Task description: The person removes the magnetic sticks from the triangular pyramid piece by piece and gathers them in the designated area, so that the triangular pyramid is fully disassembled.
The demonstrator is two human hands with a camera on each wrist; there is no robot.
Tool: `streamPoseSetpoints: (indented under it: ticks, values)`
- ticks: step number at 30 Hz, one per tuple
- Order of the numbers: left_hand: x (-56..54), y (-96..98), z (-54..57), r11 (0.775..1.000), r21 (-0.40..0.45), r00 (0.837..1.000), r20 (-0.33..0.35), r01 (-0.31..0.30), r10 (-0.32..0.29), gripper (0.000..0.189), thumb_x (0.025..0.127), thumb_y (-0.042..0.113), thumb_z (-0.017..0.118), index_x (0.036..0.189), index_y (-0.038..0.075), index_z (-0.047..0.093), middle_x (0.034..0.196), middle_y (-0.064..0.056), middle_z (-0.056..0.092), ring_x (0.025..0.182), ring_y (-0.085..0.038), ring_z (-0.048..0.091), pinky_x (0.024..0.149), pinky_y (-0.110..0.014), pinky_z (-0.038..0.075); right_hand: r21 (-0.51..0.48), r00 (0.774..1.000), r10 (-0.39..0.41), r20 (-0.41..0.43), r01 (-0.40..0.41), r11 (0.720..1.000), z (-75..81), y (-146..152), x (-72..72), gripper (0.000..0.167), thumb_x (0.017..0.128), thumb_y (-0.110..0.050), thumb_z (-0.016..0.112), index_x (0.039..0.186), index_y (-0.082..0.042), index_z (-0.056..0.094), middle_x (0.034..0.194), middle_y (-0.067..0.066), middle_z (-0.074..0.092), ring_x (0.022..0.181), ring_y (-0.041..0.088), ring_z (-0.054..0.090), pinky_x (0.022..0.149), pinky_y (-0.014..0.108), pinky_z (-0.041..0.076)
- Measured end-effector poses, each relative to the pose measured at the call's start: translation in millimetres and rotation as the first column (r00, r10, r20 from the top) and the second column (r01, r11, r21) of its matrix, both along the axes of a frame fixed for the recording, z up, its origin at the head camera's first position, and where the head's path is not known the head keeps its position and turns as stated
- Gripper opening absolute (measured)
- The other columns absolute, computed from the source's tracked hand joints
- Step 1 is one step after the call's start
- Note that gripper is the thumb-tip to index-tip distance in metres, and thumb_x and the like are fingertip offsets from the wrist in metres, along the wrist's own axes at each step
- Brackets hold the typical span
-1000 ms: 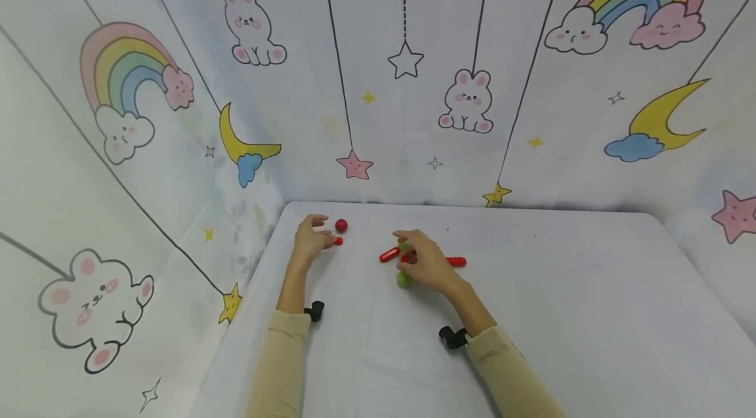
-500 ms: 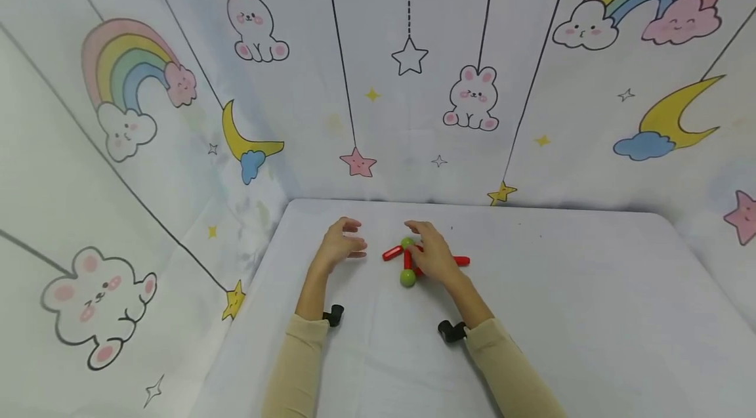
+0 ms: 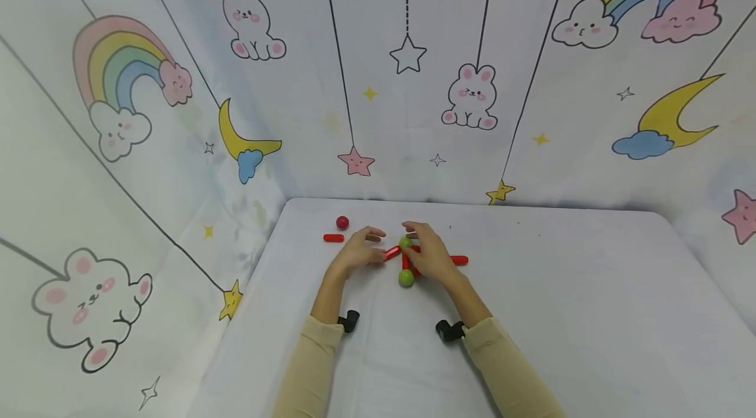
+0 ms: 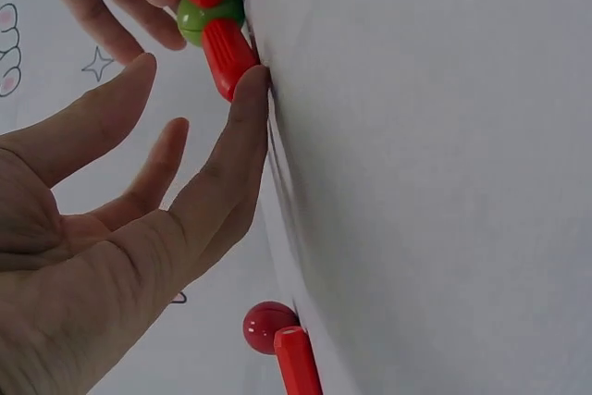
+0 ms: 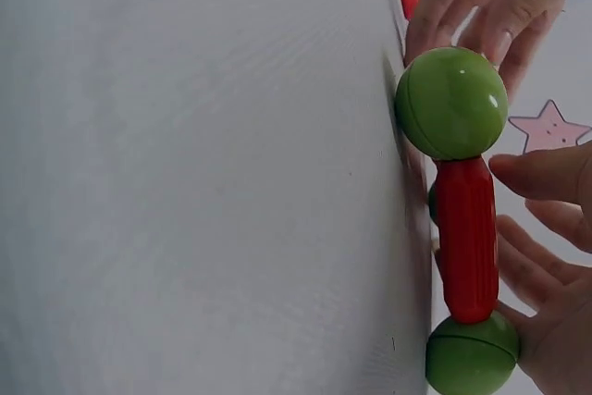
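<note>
In the head view, red rods and green balls are joined into a small frame in the middle of the table. My left hand [image 3: 360, 250] reaches in from the left, a fingertip touching the end of an angled red rod [image 4: 229, 60]. That rod meets a green ball [image 4: 211, 18]; the thumb stands apart from it. My right hand [image 3: 431, 254] lies over the frame's right part with relaxed fingers, its fingertips beside the back ball and hiding some rods. Up close in the right wrist view, a red rod [image 5: 467, 238] links a near green ball [image 5: 453, 102] and a lower green ball [image 5: 474, 355].
At the back left lie a loose red ball [image 3: 342, 222] and a loose red rod [image 3: 333, 238]. Another red rod [image 3: 459, 260] sticks out right of my right hand. Behind the white table [image 3: 567, 313] hangs a printed cloth [image 3: 407, 116].
My left hand has moved right, from the loose red rod at the back left to the angled rod. My right hand has drawn slightly back, uncovering more of the green balls and the rod between them.
</note>
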State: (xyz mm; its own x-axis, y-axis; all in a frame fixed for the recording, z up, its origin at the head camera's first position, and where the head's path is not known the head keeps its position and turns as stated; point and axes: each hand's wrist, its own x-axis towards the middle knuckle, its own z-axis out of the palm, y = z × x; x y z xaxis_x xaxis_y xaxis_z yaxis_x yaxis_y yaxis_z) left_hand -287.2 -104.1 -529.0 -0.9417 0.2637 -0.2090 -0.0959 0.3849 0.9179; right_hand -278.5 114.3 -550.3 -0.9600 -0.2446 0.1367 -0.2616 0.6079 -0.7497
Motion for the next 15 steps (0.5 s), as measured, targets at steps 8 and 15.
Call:
streamPoseSetpoints:
  ticks: [8, 15]
  values:
    - [1.2, 2.0, -4.5, 1.0, 0.0, 1.0, 0.007, -0.006, 0.006, 0.052, 0.088, 0.003, 0.08, 0.137, 0.003, 0.062, 0.136, -0.023, 0.062, 0.103, -0.025, 0.067, 0.091, -0.038, 0.056, -0.029, 0.999, -0.021, -0.026, 0.021, 0.999, 0.5, 0.6, 1.8, 0.058, 0.095, -0.006, 0.075, 0.149, -0.011, 0.053, 0.135, 0.012, 0.06, 0.123, 0.028, 0.064, 0.102, 0.048, 0.054]
    - [1.6, 4.3, -5.8, 0.998, 0.05, 0.999, 0.026, 0.022, -0.023, 0.051, 0.088, 0.002, 0.078, 0.137, 0.002, 0.062, 0.134, -0.023, 0.063, 0.103, -0.026, 0.067, 0.089, -0.035, 0.058, -0.015, 0.999, 0.006, -0.037, -0.007, 1.0, 0.0, 0.7, 2.0, 0.054, 0.097, -0.003, 0.072, 0.147, -0.011, 0.055, 0.132, 0.012, 0.062, 0.119, 0.029, 0.065, 0.101, 0.048, 0.055]
